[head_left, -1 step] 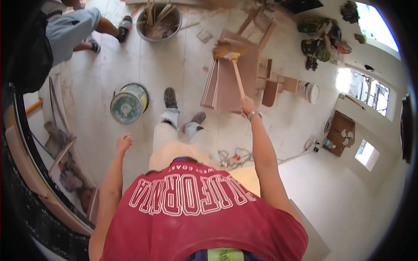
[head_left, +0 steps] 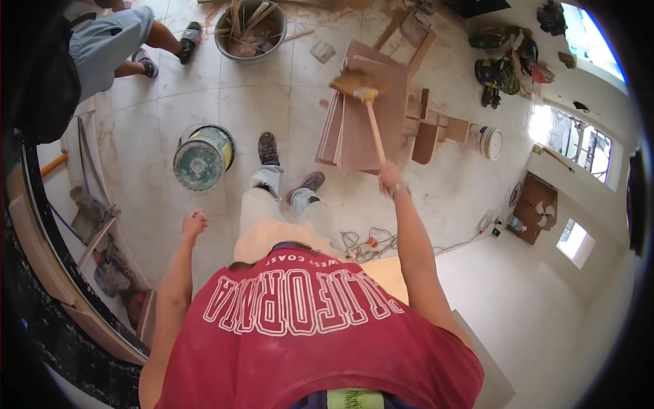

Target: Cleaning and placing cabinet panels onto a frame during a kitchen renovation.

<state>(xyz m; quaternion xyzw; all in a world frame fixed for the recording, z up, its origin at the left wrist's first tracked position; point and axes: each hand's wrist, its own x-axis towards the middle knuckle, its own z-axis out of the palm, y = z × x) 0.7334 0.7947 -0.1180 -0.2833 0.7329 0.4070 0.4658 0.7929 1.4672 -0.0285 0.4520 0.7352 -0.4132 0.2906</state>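
Observation:
My right hand (head_left: 390, 178) is closed around the wooden handle of a broom (head_left: 376, 129). The broom's brown bristles, smeared by motion, lie over a stack of flat brown boards (head_left: 377, 146) on the floor, ahead and to the right. My left hand (head_left: 195, 223) hangs at my left side with its fingers curled in, and I see nothing in it. Beyond it stands an upturned green bucket (head_left: 199, 169), apart from the hand.
A grey tub (head_left: 272, 51) of wood scraps stands far ahead, near another person's legs (head_left: 157, 41). Wood offcuts (head_left: 424, 143) and a white pail (head_left: 490, 143) lie right of the boards. A cable (head_left: 368, 247) runs along the floor near my feet. Bags (head_left: 504, 71) sit far right.
My right hand and the broom have come slightly back toward me, and the bristles have shifted a little over the boards. My left hand stays about where it was.

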